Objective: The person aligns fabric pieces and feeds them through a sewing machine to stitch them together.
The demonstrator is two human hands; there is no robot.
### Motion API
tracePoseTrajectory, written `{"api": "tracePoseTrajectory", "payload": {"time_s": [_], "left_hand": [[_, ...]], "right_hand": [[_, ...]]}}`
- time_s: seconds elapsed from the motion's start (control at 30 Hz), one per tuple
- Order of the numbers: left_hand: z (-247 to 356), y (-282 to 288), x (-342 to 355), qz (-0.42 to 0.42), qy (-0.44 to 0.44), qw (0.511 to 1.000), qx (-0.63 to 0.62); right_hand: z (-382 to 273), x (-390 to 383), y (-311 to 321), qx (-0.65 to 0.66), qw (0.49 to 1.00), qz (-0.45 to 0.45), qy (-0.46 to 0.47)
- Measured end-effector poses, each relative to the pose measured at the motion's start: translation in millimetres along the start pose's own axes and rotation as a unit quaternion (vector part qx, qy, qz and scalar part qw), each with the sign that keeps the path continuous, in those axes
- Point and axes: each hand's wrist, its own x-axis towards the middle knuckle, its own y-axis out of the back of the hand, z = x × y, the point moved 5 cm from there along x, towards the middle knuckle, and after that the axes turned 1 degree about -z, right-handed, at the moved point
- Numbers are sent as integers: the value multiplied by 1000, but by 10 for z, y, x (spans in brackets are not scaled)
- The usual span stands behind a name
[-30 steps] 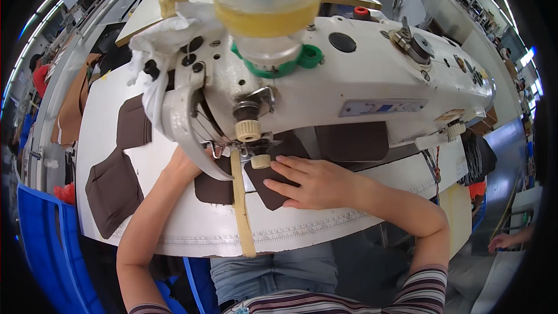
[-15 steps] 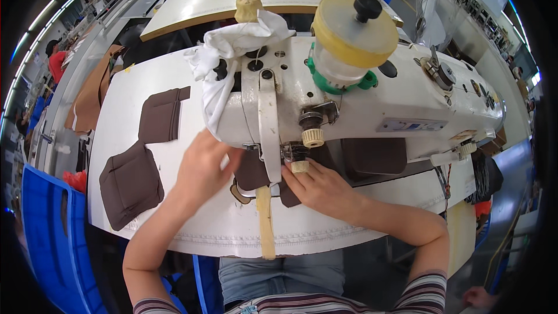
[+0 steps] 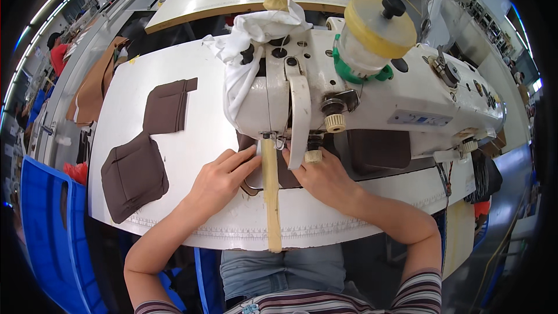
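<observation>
Under the head of a white sewing machine (image 3: 372, 102), my left hand (image 3: 221, 179) points its stretched fingers toward the needle area from the left. Those fingertips rest beside a dark brown fabric piece (image 3: 288, 178), mostly hidden by the machine. My right hand (image 3: 326, 181) lies on this piece from the right, fingers spread; a cream knob (image 3: 313, 156) covers part of them. Between the hands a pale yellow strip (image 3: 271, 203) runs from the needle area to the table's front edge. Whether either hand pinches the fabric is not clear.
Two dark brown sewn pieces (image 3: 135, 180) (image 3: 167, 106) lie at the left of the white table (image 3: 192, 229). A white cloth (image 3: 247, 52) drapes over the machine's head. Blue bins (image 3: 55, 227) stand at the left. A dark padded piece (image 3: 381, 150) sits under the machine arm.
My left hand has moved back from beneath the machine head, its fingers now stretched. The brown piece has shifted off the yellow strip, baring more of it. The view has shifted slightly.
</observation>
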Motion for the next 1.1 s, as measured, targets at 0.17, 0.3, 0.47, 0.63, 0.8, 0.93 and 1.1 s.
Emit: {"api": "tracePoseTrajectory", "payload": {"time_s": [0.17,0.3,0.47,0.63,0.8,0.93,1.1], "left_hand": [[3,92,-7,10,0,1000,26],[-69,79,-14,46,8,998,51],[-95,81,-21,47,24,997,49],[-103,79,26,83,12,996,23],[-145,-16,-20,81,25,996,-19],[-62,-44,20,-11,-22,998,61],[-90,-81,22,-54,-29,994,89]], "right_hand": [[30,-15,34,-4,1000,31,-3],[29,-16,29,5,999,39,-2],[30,-3,24,19,999,25,-6],[36,-25,13,17,1000,15,-9],[46,-14,14,12,1000,15,-7],[50,-17,20,7,1000,18,-3],[40,-17,4,7,1000,19,-5]]}}
